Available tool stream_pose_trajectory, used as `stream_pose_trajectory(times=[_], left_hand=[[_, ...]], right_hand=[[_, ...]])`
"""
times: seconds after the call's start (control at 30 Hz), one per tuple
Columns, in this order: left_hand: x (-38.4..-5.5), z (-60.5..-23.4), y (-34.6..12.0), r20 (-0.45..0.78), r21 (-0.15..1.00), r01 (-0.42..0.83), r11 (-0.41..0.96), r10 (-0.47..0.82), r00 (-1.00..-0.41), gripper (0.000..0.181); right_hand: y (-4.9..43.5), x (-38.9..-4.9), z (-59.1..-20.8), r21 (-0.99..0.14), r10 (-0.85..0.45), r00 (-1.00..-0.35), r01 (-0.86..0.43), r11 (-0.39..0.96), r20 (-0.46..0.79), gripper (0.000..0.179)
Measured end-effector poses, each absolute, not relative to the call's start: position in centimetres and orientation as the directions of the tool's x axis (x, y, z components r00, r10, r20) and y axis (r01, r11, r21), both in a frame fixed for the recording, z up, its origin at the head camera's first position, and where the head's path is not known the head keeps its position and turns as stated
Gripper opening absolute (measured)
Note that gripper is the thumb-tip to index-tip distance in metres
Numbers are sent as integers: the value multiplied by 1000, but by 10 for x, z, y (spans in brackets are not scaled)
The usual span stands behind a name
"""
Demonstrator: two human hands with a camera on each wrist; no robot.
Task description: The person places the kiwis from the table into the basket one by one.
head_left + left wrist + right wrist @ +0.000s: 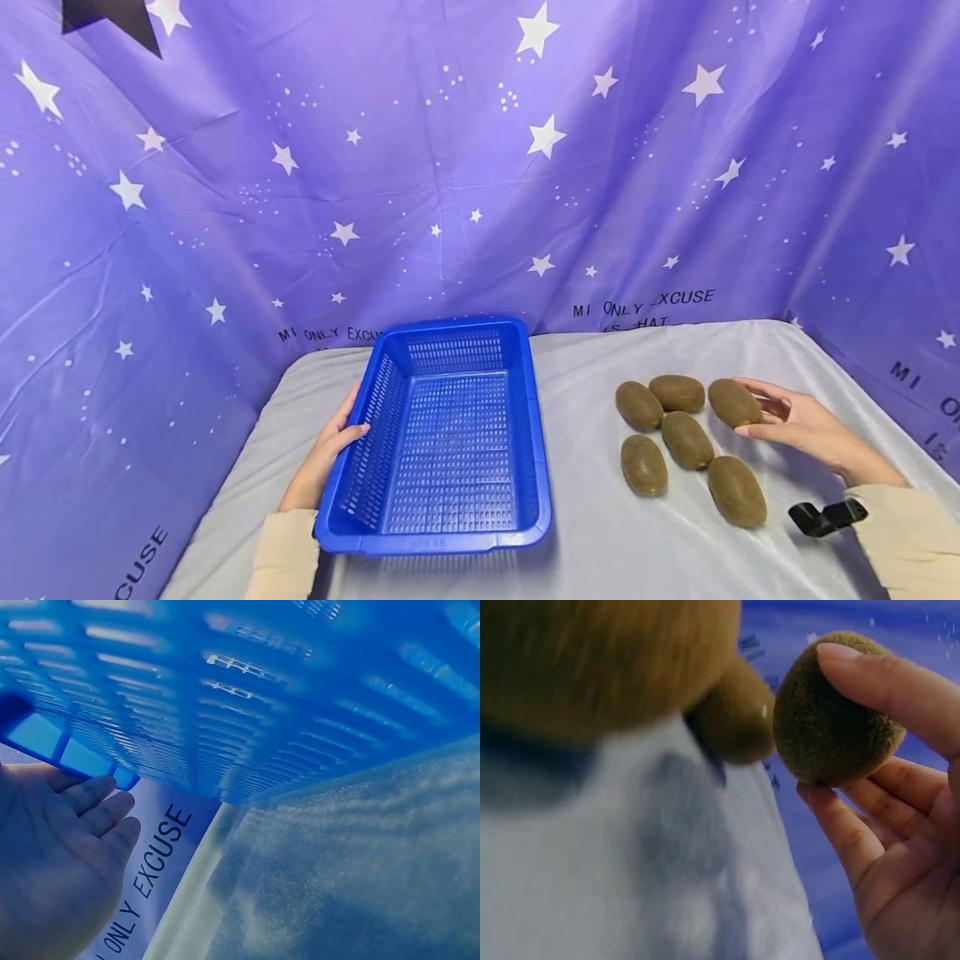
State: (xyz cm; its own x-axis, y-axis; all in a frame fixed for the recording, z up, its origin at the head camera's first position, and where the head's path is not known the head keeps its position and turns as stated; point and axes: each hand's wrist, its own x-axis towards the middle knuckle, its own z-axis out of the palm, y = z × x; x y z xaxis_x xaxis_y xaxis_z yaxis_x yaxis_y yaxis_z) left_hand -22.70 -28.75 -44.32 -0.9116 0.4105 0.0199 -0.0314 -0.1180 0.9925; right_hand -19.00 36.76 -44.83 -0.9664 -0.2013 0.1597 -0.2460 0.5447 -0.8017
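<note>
A blue plastic basket (450, 546) with slotted walls and nothing in it stands on the left half of the table. My left hand (327, 454) grips its left rim, thumb over the edge and fingers outside. From below, the left wrist view shows that hand (71, 855) under the rim beside the slotted wall (247, 735). On the right, my right hand (806, 429) pinches a brown kiwi (733, 403) between thumb and fingers. The right wrist view shows this kiwi (832, 720) close up, thumb on one side and fingertips on the other.
Several more kiwis lie loosely grouped left of and below my right hand, among them one at the front (737, 492) and one at the left (643, 465). A pale cloth (592, 533) covers the table. Purple star-printed curtain (450, 167) encloses the back and sides.
</note>
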Motion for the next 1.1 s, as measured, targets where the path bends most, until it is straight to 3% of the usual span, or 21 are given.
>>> stream_pose_trajectory(times=[1.1], left_hand=[[-229, -449, -289, 40, 997, 9, -82, 386, -921, 70]], right_hand=[[265, -217, -402, -841, -316, -939, -277, 464, 135, 70]])
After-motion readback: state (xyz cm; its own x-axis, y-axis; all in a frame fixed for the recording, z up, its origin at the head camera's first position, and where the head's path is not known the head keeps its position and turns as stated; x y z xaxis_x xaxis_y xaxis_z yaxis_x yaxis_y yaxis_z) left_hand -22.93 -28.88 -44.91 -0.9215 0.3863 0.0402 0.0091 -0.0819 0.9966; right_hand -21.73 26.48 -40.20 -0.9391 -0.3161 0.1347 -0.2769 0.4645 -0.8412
